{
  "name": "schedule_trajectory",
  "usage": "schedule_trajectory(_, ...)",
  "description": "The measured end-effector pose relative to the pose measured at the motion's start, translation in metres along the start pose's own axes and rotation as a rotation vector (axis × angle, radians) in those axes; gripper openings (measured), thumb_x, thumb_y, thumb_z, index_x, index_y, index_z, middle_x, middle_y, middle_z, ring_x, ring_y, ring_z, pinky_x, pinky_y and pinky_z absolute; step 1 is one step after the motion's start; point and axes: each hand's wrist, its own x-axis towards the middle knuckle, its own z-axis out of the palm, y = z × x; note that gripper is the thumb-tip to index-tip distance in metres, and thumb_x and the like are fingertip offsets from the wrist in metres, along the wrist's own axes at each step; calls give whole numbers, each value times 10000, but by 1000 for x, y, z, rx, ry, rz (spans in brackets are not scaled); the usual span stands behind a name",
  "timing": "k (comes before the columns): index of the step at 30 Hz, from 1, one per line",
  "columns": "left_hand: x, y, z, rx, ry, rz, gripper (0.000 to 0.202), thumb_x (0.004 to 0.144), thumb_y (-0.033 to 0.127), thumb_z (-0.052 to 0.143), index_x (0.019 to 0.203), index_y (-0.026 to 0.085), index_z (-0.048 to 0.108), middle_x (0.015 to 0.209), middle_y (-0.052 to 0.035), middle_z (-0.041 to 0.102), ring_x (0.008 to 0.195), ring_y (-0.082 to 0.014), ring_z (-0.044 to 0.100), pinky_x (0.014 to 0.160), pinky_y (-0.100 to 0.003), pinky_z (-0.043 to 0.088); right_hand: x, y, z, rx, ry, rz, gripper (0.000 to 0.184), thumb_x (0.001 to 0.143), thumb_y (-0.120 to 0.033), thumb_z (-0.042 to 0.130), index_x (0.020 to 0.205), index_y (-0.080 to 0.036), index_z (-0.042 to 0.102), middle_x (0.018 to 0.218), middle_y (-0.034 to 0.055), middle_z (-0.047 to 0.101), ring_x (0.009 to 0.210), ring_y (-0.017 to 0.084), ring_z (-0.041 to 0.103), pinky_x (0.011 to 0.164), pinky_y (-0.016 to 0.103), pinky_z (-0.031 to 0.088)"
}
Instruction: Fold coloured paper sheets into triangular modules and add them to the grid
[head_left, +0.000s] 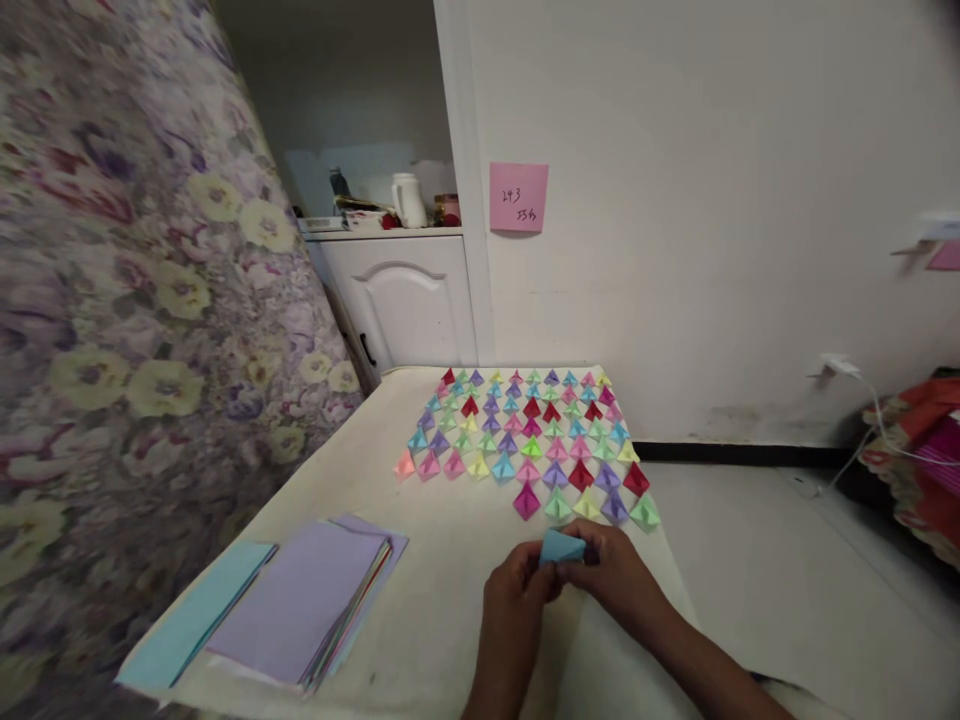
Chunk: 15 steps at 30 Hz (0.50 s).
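Both hands meet over the near part of a cream table (450,560). My left hand (517,585) and my right hand (611,570) each pinch a small folded piece of light blue paper (562,546) held between them, just above the tabletop. Right beyond the hands lie several rows of small folded paper shapes (525,440) in pink, green, purple, blue, yellow and red, set out in a grid. The nearest row holds a magenta shape (526,499) and a green shape (645,512).
A stack of coloured paper sheets (300,600), lilac on top with a light blue sheet (199,610) beside it, lies at the table's near left. A flowered cloth (135,300) hangs at the left. A pink note (518,197) sticks to the wall; a white cabinet (397,300) stands behind.
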Motion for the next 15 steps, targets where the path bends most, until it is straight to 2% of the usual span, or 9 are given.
schedule_trajectory(6,-1,2,1,-89,-30,-37,254,738,260,595,952,141,662,840,-68,692,780,-204,637,756,-324,501,2,1,2,119,-81,64,118,636,-147,554,747,-177,577,548,-54,552,453,104,484,457,216,383)
schedule_trajectory(8,-1,3,1,-95,-37,-46,257,741,267,594,954,137,656,840,-69,692,780,-204,638,757,-325,500,2,2,2,131,-90,47,114,634,-136,547,739,-174,567,538,-62,528,468,102,483,470,214,382)
schedule_trajectory(12,-1,3,-1,-6,-25,-37,240,753,292,577,919,136,652,776,-53,681,736,-200,629,695,-296,489,1,2,1,-34,-41,-14,102,615,-92,534,671,-174,561,545,-54,519,522,107,476,492,206,349)
schedule_trajectory(15,-1,5,-2,139,-10,14,185,738,277,582,852,155,661,719,-31,672,729,-206,620,676,-279,466,-1,0,2,-221,2,-75,141,625,-87,518,687,-191,591,599,-38,571,563,122,499,516,211,344)
